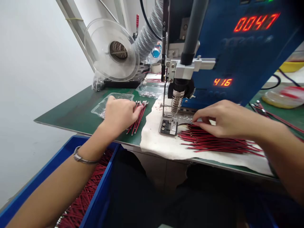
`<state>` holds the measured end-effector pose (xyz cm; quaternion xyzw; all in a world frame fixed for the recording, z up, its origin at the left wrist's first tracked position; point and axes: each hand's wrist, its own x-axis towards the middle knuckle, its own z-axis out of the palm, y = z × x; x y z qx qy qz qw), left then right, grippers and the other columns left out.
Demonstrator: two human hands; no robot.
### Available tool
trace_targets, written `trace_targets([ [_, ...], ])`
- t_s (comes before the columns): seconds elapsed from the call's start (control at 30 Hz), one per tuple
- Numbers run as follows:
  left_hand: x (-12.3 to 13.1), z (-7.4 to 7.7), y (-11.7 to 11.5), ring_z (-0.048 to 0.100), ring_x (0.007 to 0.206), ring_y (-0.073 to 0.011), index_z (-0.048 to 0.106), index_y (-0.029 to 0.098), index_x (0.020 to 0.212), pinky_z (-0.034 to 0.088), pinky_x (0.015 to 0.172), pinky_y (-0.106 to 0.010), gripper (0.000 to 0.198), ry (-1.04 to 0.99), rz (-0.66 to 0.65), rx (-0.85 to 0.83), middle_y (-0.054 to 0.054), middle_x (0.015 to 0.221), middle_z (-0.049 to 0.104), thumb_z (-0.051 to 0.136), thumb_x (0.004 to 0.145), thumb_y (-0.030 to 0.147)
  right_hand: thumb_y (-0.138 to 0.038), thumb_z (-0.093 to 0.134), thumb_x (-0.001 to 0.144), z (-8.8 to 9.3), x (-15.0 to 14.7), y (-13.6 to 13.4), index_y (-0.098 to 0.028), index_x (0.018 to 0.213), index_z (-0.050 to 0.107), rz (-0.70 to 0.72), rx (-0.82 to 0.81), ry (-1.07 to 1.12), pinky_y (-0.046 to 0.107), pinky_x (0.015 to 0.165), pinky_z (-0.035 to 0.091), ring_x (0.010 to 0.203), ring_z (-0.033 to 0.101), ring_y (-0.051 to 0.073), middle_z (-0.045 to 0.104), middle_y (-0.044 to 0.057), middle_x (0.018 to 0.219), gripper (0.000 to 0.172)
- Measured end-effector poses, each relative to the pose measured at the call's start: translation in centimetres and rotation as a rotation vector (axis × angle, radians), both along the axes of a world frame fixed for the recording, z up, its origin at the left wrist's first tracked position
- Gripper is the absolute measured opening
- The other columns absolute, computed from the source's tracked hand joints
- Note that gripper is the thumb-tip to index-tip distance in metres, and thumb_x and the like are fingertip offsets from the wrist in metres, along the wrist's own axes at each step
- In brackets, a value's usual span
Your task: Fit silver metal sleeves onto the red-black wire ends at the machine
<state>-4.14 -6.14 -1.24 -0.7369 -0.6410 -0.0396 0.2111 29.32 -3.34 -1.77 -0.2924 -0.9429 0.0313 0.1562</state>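
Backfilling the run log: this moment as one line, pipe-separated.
left hand: at wire bundle, grip unclear | right hand: at wire pile on white sheet, grip unclear | upper display: 0047 | lower display: 416

The left hand (122,112) is at a small red wire bundle (139,120); the right hand (219,118) is over the larger pile (211,142) (also red).
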Motion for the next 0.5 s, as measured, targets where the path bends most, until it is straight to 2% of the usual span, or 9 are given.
trace_targets([
  [0.1, -2.0, 0.9, -1.3, 0.071, 0.087, -0.0304, 0.076, 0.012, 0.09, 0.045, 0.085, -0.047, 0.058, -0.133, 0.129, 0.092, -0.016, 0.088, 0.077, 0.036, 0.107, 0.05, -0.029, 0.062, 0.094, -0.1, 1.3, 0.6, -0.025, 0.098, 0.081, -0.059, 0.015, -0.107, 0.032, 0.057, 0.042, 0.054, 0.061, 0.017, 0.077, 0.001, 0.071, 0.02],
  [0.17, -3.7, 1.5, -2.0, 0.069, 0.093, -0.0314, 0.077, 0.011, 0.108, 0.046, 0.083, -0.045, 0.057, -0.199, 0.211, 0.059, -0.016, 0.096, 0.077, 0.037, 0.106, 0.051, -0.029, 0.065, 0.092, -0.3, 1.7, 0.8, -0.026, 0.096, 0.082, -0.125, 0.059, -0.174, 0.034, 0.055, 0.042, 0.054, 0.061, 0.019, 0.076, 0.002, 0.067, 0.018],
  [0.23, -5.3, 1.9, -2.3, 0.066, 0.091, -0.0308, 0.079, 0.014, 0.113, 0.045, 0.078, -0.042, 0.052, -0.243, 0.31, 0.015, -0.014, 0.095, 0.076, 0.047, 0.101, 0.053, -0.027, 0.065, 0.09, -0.5, 1.8, 0.9, -0.026, 0.094, 0.083, -0.179, 0.08, -0.233, 0.034, 0.053, 0.04, 0.053, 0.061, 0.02, 0.074, 0.002, 0.066, 0.018],
  [0.37, -7.0, 1.9, -1.9, 0.06, 0.077, -0.0252, 0.082, 0.019, 0.115, 0.044, 0.069, -0.034, 0.052, -0.241, 0.307, -0.104, -0.007, 0.079, 0.072, 0.053, 0.097, 0.058, -0.023, 0.066, 0.088, -0.5, 1.3, 0.6, -0.027, 0.089, 0.082, -0.235, 0.069, -0.252, 0.033, 0.051, 0.036, 0.051, 0.057, 0.018, 0.068, 0.001, 0.061, 0.017],
  [0.5, -7.2, 1.7, -0.9, 0.065, 0.083, -0.026, 0.086, 0.022, 0.11, 0.046, 0.072, -0.034, 0.043, -0.31, 0.261, -0.146, -0.008, 0.092, 0.08, 0.064, 0.091, 0.054, -0.025, 0.068, 0.088, -0.6, 0.9, 0.5, -0.027, 0.087, 0.079, -0.282, 0.009, -0.222, 0.031, 0.05, 0.036, 0.052, 0.056, 0.018, 0.067, 0.002, 0.062, 0.011],
])
